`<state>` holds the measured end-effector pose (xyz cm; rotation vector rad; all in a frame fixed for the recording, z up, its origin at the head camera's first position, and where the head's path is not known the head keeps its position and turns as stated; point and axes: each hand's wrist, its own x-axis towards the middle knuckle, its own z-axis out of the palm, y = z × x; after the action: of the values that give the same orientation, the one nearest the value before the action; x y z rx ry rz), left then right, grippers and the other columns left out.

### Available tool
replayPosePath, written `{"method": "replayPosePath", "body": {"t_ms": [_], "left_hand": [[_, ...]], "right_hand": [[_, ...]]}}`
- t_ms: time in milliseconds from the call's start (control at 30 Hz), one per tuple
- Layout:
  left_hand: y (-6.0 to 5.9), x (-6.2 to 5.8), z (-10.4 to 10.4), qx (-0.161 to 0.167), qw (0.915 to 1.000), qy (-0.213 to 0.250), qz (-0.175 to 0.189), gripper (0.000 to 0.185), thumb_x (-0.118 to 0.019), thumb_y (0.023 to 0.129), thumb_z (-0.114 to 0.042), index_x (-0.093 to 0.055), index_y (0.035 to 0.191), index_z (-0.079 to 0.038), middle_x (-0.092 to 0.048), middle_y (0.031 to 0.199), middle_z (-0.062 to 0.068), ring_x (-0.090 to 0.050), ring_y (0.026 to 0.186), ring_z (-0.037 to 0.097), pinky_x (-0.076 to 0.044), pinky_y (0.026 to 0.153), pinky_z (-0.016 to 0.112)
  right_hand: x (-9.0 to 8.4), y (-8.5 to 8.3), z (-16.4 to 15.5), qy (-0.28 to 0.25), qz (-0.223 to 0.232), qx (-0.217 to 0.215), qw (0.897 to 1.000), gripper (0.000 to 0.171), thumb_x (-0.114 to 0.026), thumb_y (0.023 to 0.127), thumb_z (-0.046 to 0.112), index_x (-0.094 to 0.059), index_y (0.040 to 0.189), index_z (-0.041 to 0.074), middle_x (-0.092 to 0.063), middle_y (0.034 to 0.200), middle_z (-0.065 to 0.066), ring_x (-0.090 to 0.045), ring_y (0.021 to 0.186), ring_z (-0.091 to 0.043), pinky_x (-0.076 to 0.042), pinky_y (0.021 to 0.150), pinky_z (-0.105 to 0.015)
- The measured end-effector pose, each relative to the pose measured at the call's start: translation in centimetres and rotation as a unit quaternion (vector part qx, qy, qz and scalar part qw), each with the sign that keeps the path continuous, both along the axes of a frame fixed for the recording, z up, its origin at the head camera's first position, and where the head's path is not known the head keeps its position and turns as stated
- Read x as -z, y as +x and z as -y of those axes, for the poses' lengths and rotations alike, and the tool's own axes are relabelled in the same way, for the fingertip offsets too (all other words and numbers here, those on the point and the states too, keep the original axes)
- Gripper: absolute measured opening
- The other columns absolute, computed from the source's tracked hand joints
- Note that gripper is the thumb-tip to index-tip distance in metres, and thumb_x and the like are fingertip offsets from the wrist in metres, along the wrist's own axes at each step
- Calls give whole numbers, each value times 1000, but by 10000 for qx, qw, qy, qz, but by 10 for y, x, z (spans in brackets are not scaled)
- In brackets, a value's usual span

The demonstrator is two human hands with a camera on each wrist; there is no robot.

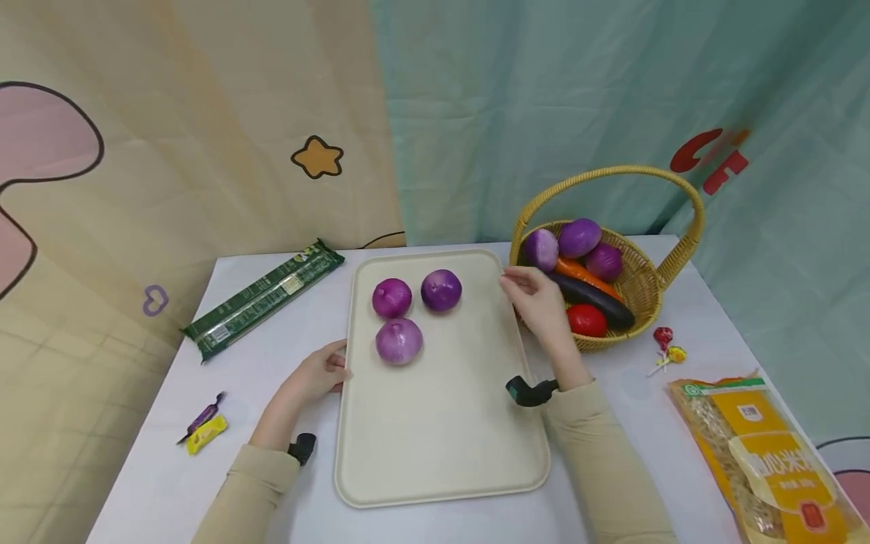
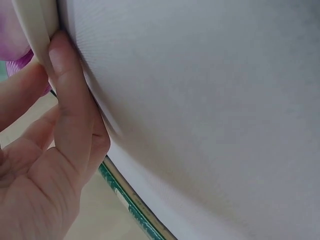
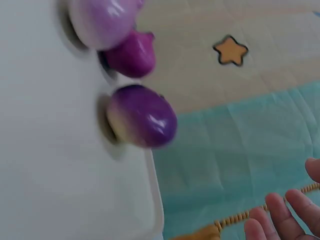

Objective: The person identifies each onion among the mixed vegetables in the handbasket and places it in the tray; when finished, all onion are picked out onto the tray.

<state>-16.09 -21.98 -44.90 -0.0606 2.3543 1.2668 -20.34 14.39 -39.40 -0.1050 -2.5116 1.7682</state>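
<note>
A cream tray lies on the white table with three purple onions near its far end. My left hand rests at the tray's left rim, its thumb pressed against the edge. My right hand hovers with relaxed fingers between the tray's far right corner and the wicker basket, holding nothing. The basket holds several purple onions, a carrot, an eggplant and a tomato. The right wrist view shows the tray's onions.
A long green packet lies at the far left of the table. Two small wrapped candies sit near the left front. Lollipops and a yellow food bag lie right of the basket. Cloth backdrops hang behind.
</note>
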Motion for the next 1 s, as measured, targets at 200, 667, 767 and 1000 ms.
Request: {"method": "replayPosePath", "body": {"t_ms": [200, 667, 767, 1000], "left_hand": [[-1, -2, -2, -2, 10000, -1, -8, 62, -56, 94, 3, -30, 150, 7, -53, 106, 19, -61, 90, 21, -61, 76, 33], [1, 1, 0, -182, 9998, 16, 17, 61, -57, 94, 3, -33, 150, 4, -55, 107, 18, -60, 87, 18, -60, 74, 31], [0, 2, 0, -194, 9998, 14, 17, 61, -56, 94, 3, -33, 150, 4, -54, 107, 18, -60, 87, 19, -60, 74, 31], [0, 2, -1, -209, 9998, -37, 20, 61, -56, 93, 4, -33, 150, 4, -54, 106, 18, -60, 88, 19, -61, 74, 32]], "right_hand": [[-1, -20, -40, -75, -219, 1116, 9935, 48, -66, 94, 33, -59, 132, 4, -61, 132, -14, -57, 119, -24, -48, 106, -32], [26, -60, -43, 552, 262, 1605, 9851, 69, -69, 90, 32, -39, 142, -2, -42, 138, -25, -38, 128, -36, -35, 114, -48], [27, -63, -42, 724, 284, 1733, 9818, 67, -70, 91, 32, -41, 139, -4, -47, 135, -26, -43, 125, -38, -37, 112, -48], [29, -67, -41, 760, 394, 1994, 9762, 65, -71, 89, 37, -47, 134, -5, -57, 128, -25, -53, 119, -38, -44, 107, -46]]}}
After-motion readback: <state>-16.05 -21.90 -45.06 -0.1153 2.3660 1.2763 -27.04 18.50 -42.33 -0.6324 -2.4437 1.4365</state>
